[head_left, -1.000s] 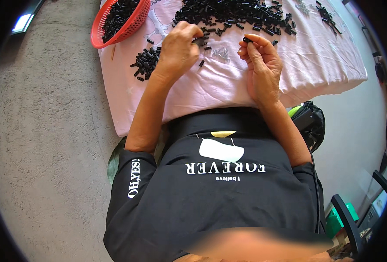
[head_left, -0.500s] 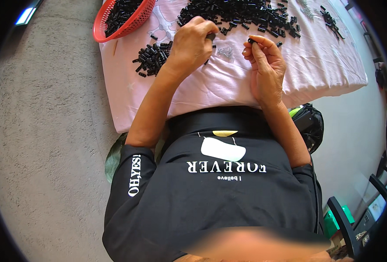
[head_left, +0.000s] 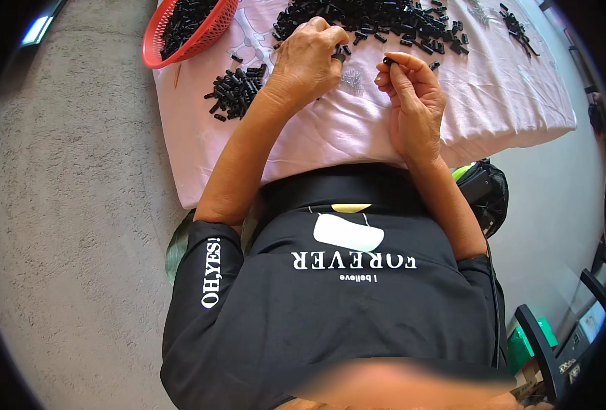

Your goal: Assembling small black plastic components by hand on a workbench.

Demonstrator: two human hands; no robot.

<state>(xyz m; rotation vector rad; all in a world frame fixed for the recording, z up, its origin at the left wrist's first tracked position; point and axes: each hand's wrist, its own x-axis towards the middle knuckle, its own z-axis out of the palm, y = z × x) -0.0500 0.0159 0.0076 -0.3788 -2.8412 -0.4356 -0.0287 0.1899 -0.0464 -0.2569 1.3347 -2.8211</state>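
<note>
My left hand (head_left: 307, 60) is over the pink cloth, just in front of the large heap of small black cylindrical pieces (head_left: 398, 24). Its fingers are curled around a dark thing that is mostly hidden, so I cannot make out its kind. My right hand (head_left: 418, 96) pinches one small black cylindrical piece (head_left: 388, 61) between thumb and fingertips. Between the two hands lies a little cluster of thin silvery metal bits (head_left: 351, 80). A smaller pile of black cylindrical pieces (head_left: 236, 92) sits to the left of my left wrist.
A red plastic basket (head_left: 199, 42) with black pieces inside stands at the table's far left. Longer thin black parts (head_left: 517, 33) lie at the far right, beside more silvery bits (head_left: 479, 14). A dark bag (head_left: 486, 195) is below the table's right edge.
My left hand has shifted slightly right and up, its fingers still curled. The right hand stays almost in place, with the black piece still pinched.
</note>
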